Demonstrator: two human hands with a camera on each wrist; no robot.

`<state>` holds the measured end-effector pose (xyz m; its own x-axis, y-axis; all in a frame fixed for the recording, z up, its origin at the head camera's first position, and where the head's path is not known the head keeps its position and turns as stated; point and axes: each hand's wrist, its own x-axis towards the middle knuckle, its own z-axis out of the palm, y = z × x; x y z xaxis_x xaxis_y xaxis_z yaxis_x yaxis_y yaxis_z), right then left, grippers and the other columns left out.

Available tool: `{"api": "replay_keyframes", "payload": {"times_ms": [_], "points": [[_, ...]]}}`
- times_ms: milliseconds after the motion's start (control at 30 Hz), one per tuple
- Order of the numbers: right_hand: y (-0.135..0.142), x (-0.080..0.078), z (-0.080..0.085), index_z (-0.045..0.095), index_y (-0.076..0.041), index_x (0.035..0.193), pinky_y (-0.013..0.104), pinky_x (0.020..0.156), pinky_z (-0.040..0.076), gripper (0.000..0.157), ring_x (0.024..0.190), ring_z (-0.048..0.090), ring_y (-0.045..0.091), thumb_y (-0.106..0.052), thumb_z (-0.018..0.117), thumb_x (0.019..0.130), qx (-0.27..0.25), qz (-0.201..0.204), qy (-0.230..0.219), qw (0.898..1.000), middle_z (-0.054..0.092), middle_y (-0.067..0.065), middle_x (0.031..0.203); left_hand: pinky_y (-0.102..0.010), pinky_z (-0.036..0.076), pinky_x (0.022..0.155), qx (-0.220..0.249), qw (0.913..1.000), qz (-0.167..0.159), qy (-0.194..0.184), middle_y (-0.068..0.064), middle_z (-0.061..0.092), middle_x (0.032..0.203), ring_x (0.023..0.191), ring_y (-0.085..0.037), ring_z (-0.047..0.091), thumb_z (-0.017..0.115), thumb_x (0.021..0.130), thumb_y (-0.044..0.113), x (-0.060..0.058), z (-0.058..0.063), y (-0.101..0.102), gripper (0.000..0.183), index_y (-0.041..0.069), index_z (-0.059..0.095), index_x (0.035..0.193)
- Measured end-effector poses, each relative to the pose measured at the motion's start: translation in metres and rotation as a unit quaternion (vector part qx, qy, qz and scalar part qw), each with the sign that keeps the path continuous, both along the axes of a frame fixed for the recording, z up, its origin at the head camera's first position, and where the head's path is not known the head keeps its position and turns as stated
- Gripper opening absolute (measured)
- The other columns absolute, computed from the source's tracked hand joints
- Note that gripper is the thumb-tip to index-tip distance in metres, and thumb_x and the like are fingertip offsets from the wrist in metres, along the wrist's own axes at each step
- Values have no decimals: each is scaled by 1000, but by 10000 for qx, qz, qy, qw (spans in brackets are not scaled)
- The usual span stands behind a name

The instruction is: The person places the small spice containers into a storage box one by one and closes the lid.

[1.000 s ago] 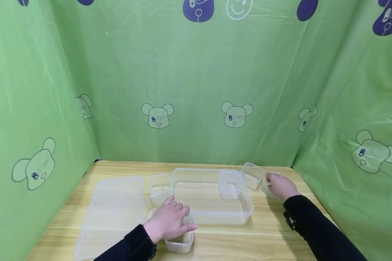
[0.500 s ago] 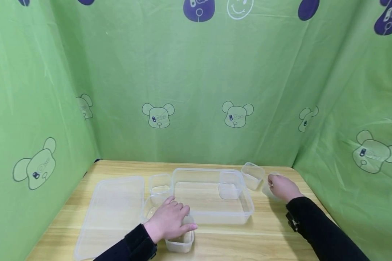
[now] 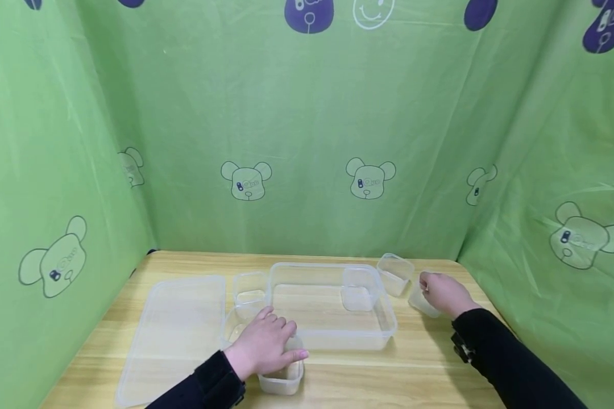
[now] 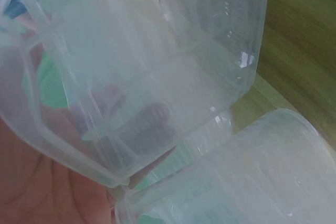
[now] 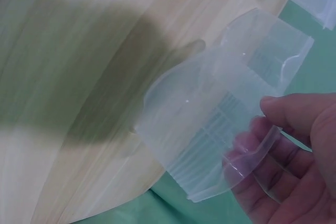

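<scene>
Green bear-print cloth (image 3: 307, 125) backs a wooden table (image 3: 368, 380).

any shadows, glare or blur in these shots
Head view: fairly even light, though the clear lid stands out faintly from the table; left wrist view: soft and hazy, bright glints on the near tub; right wrist view: a broad dark shadow beside the small tub in the right hand.

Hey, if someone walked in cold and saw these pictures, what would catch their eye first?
Probably the bright green cloth behind and beside the table, printed with bear heads. Next, the big clear box in the middle of the table. Then the two hands: the right hand pinching a tub right of the box, the left hand over a nearer tub.
</scene>
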<state>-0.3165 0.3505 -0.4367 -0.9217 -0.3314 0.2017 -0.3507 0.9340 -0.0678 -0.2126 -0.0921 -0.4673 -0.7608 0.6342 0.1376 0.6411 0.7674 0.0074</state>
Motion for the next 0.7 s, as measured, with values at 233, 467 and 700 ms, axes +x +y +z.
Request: {"api": "replay_keyframes", "payload": {"times_ms": [233, 467, 700], "points": [[-1, 2, 8, 50, -9, 78, 36, 56, 41, 19, 62, 44, 18, 3, 65, 82, 15, 117, -23, 9999, 48, 0, 69, -51, 32, 114, 4, 10000, 16, 10, -4, 70, 105, 107, -25, 63, 35, 98, 69, 0, 1, 1, 66, 14, 63, 118], [-8, 9, 24, 52, -9, 78, 36, 58, 42, 20, 63, 45, 17, 4, 66, 81, 5, 224, -55, 9997, 49, 0, 70, -50, 32, 114, -86, 9997, 89, -213, -5, 70, 110, 111, -25, 62, 39, 97, 69, 5, 12, 2, 65, 14, 63, 121], [-16, 14, 41, 49, -11, 77, 32, 56, 39, 24, 61, 40, 14, 6, 66, 81, 114, 464, 196, 9987, 45, -2, 69, -51, 32, 114, -31, 9999, 42, -162, -5, 70, 109, 110, -24, 62, 37, 98, 69, 2, 8, 1, 65, 14, 63, 121]]}}
